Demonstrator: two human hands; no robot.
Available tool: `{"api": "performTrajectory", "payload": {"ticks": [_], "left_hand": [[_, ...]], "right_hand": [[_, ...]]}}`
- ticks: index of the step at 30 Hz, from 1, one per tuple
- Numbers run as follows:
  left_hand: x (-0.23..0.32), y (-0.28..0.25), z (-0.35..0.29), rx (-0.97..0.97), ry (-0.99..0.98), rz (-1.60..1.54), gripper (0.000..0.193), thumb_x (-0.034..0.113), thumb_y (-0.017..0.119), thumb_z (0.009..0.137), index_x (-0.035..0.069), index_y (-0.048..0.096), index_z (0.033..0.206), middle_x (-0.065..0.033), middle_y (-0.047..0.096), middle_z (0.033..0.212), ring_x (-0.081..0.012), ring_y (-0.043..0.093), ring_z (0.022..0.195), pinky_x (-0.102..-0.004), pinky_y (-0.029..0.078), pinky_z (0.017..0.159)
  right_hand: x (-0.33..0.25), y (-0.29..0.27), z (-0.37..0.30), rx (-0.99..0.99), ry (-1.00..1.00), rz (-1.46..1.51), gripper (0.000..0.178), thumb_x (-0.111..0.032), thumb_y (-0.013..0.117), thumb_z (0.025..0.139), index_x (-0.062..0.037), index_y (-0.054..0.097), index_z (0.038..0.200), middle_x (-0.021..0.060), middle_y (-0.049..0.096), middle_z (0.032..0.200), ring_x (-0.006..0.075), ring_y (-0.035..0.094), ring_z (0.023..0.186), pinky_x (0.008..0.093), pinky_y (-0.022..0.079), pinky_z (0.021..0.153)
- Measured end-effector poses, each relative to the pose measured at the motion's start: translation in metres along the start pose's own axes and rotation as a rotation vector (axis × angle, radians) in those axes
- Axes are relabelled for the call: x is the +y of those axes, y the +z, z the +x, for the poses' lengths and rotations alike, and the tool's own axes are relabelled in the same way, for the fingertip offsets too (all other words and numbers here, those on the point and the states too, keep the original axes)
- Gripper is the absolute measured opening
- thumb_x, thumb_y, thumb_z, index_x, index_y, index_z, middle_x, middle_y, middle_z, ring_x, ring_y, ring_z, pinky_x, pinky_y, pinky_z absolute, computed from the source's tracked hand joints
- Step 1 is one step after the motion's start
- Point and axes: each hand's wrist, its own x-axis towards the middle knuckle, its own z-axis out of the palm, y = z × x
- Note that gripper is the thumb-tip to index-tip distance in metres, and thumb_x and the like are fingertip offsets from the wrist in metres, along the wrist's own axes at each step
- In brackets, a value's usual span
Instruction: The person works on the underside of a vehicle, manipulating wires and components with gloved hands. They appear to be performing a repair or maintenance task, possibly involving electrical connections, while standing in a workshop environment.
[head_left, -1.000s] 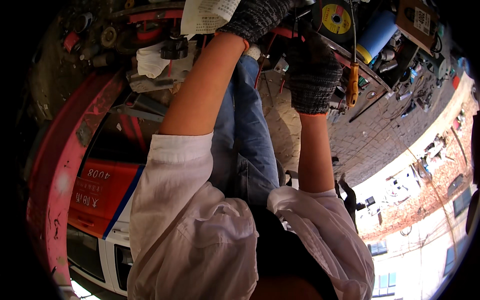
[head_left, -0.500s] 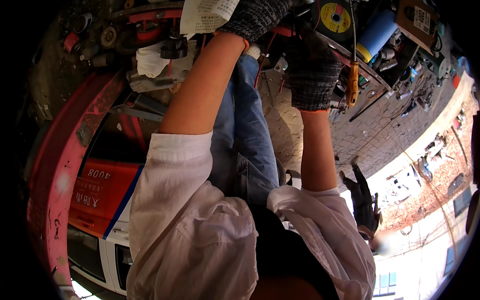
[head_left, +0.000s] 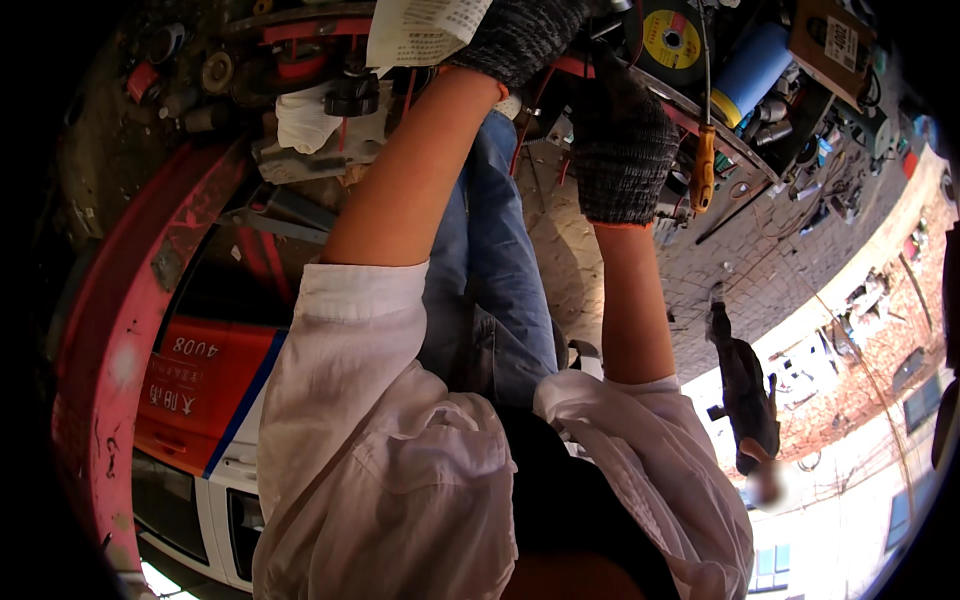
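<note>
Left hand (head_left: 525, 40): gloved, fingers obscured, grip I cannot tell
Printed sheet (head_left: 425, 32): beside that hand, dense small characters
Right hand (head_left: 625, 155): gloved, shadowed, grip I cannot tell
Black disc (head_left: 666, 52): beyond it, yellow printed centre
Orange panel (head_left: 205, 385): pale lettering, inverted

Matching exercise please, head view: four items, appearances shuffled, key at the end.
Items
1. Right hand
2. Flat round disc
3. Cylinder
4. Screwdriver handle

Appearances
A. Blue with a yellow end
B. Amber
C. Covered in dark knit, orange edge at the wrist
D. Black with a yellow centre

Pairs: 1-C, 2-D, 3-A, 4-B
</note>
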Motion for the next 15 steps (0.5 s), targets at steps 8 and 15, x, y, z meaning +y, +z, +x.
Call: {"api": "performTrajectory", "payload": {"ticks": [8,15], "left_hand": [[-0.005,0.005,0.002,0.064,0.106,0.1,0.032,0.024,0.079,0.091,0.01,0.076,0.119,-0.0126,0.074,0.122,-0.0306,0.066,0.114,-0.0397,0.05,0.105],[-0.004,-0.001,0.008,0.19,0.254,0.128,0.037,0.022,0.082,0.086,0.006,0.075,0.118,-0.0139,0.072,0.127,-0.0328,0.063,0.12,-0.0412,0.048,0.107]], "right_hand": [[0.001,-0.001,-0.01,-0.069,0.06,-0.129,0.035,-0.011,0.073,0.094,-0.0048,0.071,0.128,0.0173,0.076,0.11,0.028,0.075,0.099,0.0362,0.058,0.086],[0.0,-0.006,-0.027,0.005,0.047,0.072,0.036,-0.004,0.072,0.093,-0.0041,0.07,0.129,0.016,0.076,0.114,0.0258,0.075,0.1,0.0363,0.058,0.086]]}}
